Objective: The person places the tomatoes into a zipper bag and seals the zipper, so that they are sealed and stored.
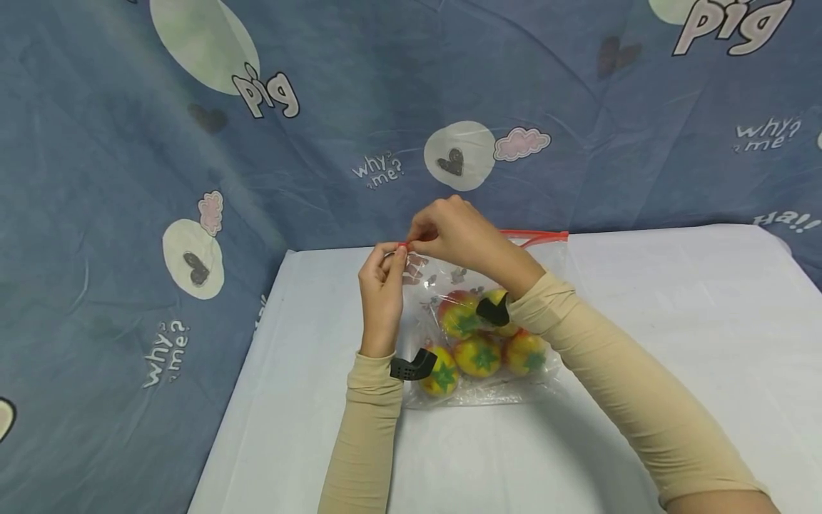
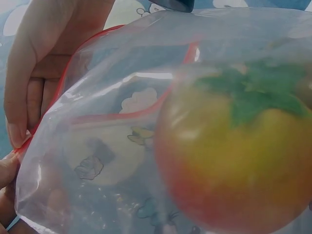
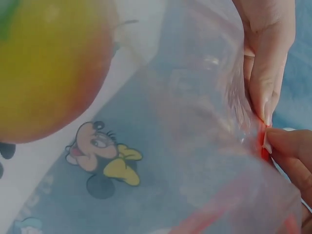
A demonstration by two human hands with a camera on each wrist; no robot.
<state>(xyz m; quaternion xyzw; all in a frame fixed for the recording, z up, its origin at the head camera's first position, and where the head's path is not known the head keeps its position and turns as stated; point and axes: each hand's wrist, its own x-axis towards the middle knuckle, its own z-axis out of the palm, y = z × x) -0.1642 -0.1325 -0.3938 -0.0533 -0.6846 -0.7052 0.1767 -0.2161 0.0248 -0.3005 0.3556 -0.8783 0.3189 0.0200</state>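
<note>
A clear zip bag [image 1: 462,394] with a red top edge [image 1: 546,235] lies on the white table. Inside it are several round, tomato-like fruits [image 1: 477,355], red and yellow with green leafy tops. My left hand [image 1: 382,296] pinches the bag's upper left corner between thumb and fingers. Right beside it, my right hand [image 1: 459,232] reaches across the bag and pinches the red edge at that corner. Fingertips from both hands meet there in the wrist views. One fruit [image 2: 229,161] looms large through the film in the left wrist view. Cartoon prints [image 3: 105,156] mark the plastic.
The white-covered table [image 1: 674,321] extends to both sides of the bag. A blue patterned cloth [image 1: 359,93] hangs behind it and along the left. Black wrist mounts [image 1: 414,365] sit on both beige sleeves, over the bag's lower left and its middle.
</note>
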